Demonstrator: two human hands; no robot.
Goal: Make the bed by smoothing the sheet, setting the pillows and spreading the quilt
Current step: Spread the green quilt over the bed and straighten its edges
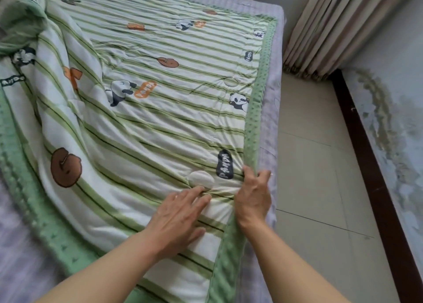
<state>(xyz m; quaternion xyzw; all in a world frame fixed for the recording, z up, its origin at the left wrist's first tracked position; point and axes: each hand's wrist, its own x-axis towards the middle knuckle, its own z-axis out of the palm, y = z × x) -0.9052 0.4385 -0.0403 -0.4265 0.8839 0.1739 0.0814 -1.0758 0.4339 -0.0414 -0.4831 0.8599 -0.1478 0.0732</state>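
A green-and-white striped quilt (160,96) printed with pandas lies spread over most of the bed, wrinkled near me and bunched up at the far left. Its dotted green border (256,110) runs along the right edge. My right hand (253,195) pinches that border near the bed's right side. My left hand (180,218) rests flat on the quilt just left of it, fingers spread. A lilac sheet (271,92) shows beside the border on the right and at the lower left. No pillow is visible.
Pale floor tiles (315,165) lie right of the bed. Beige curtains (338,28) hang at the far right. A dark skirting board (370,177) runs below a stained wall (398,119).
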